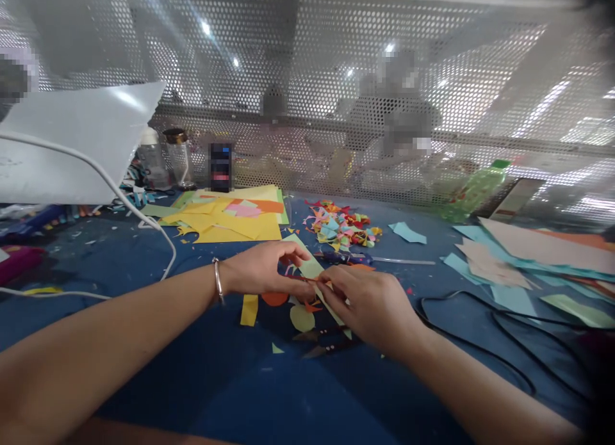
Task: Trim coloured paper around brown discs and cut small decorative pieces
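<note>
My right hand (369,298) is pinched over a small orange-red paper strip (310,278). To its left, my left hand (266,269) has thumb and fingers apart, the thumb beside the strip. A long pale green paper strip (314,266) runs slantwise beneath both hands. Below them lie a pale green paper circle (302,318), an orange paper circle (275,298) and a yellow paper piece (248,310). Small thread snips (327,349) with dark handles rest on the table, blades pointing left. A blue tool (346,258), partly behind my right hand, lies further back.
A pile of colourful paper scraps (343,226) sits behind my hands. Yellow sheets (225,221) are stacked back left, coloured sheets (548,246) at the right. A black cable (500,342) loops at right, a white cable (158,227) at left. A green bottle (475,189) leans against the perforated panel.
</note>
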`<state>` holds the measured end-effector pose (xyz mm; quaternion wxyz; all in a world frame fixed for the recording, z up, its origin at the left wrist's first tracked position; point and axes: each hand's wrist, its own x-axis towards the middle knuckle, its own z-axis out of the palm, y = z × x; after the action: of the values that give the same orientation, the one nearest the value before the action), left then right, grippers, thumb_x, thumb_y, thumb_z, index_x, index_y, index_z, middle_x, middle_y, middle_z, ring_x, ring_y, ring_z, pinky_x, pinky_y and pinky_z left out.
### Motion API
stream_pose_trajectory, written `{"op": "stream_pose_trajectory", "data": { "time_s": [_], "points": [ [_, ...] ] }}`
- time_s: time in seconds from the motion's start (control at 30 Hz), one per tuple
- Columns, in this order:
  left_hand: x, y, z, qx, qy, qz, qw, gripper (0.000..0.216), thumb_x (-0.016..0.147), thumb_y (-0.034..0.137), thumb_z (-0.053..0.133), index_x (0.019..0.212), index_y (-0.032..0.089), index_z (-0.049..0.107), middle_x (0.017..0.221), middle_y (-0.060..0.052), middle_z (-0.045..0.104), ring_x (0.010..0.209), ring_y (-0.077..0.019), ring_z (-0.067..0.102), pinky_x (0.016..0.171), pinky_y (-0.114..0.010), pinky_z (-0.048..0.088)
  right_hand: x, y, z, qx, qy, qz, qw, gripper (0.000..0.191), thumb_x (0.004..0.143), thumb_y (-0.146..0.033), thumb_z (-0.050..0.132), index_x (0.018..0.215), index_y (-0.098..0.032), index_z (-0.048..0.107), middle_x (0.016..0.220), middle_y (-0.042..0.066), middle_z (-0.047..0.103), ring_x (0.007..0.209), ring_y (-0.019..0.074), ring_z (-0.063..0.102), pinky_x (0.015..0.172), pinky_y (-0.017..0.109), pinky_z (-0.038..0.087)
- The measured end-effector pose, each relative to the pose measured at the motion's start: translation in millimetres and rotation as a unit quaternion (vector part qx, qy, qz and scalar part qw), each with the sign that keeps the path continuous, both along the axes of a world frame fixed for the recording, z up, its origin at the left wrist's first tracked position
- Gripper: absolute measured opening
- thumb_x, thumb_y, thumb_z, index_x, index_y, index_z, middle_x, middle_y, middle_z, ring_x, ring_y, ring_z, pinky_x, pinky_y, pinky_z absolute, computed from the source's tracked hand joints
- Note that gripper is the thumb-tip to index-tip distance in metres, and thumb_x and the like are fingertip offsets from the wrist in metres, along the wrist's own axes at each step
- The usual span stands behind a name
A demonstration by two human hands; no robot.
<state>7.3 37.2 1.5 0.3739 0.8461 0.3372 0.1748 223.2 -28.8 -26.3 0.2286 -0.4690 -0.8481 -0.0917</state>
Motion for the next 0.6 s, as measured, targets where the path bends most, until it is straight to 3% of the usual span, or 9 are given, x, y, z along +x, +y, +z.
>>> {"op": "stream_pose_trajectory", "data": {
  "time_s": [0.1,0.2,0.33,0.6],
  "points": [
    [3.0,10.7,4.3,0.078,0.059,-0.016,0.995,0.021,0.082,0.031,0.058,0.094,0.018,0.071,0.089,-0.005,0.072,0.084,-0.0171,0.065,0.075,-0.026,0.046,-0.4,-0.4,3.3,-0.003,0.047,-0.015,0.999,0.023,0.094,-0.027,0.049,0.083,-0.020,0.068,0.072,0.002,0.072,0.061,0.0153,0.066,0.058,0.025,0.041],
    [10.1,36.4,4.8,0.156,0.129,0.021,0.979,0.017,0.074,0.026,0.060,0.082,0.017,0.072,0.084,-0.006,0.071,0.082,-0.0193,0.062,0.070,-0.027,0.042,1.5,0.9,7.6,0.000,0.101,-0.039,0.994,0.021,0.093,-0.030,0.051,0.086,-0.020,0.068,0.065,0.000,0.067,0.056,0.0141,0.062,0.053,0.024,0.040],
    [21.7,73.1,4.3,0.159,0.184,0.035,0.969,0.008,0.063,0.022,0.062,0.059,0.017,0.065,0.062,-0.002,0.063,0.065,-0.0174,0.057,0.059,-0.026,0.036,8.9,4.3,11.9,0.001,0.160,-0.065,0.985,0.020,0.092,-0.034,0.054,0.085,-0.020,0.067,0.064,0.001,0.065,0.055,0.0140,0.059,0.053,0.023,0.042],
    [39.9,96.9,-3.0,0.107,0.193,0.051,0.974,0.013,0.054,0.015,0.070,0.065,0.017,0.065,0.061,0.003,0.065,0.061,-0.0139,0.057,0.055,-0.023,0.036,19.5,9.9,9.0,-0.033,0.204,-0.079,0.975,0.020,0.091,-0.035,0.056,0.085,-0.020,0.067,0.067,0.002,0.065,0.057,0.0141,0.057,0.054,0.024,0.043]
  ]
}}
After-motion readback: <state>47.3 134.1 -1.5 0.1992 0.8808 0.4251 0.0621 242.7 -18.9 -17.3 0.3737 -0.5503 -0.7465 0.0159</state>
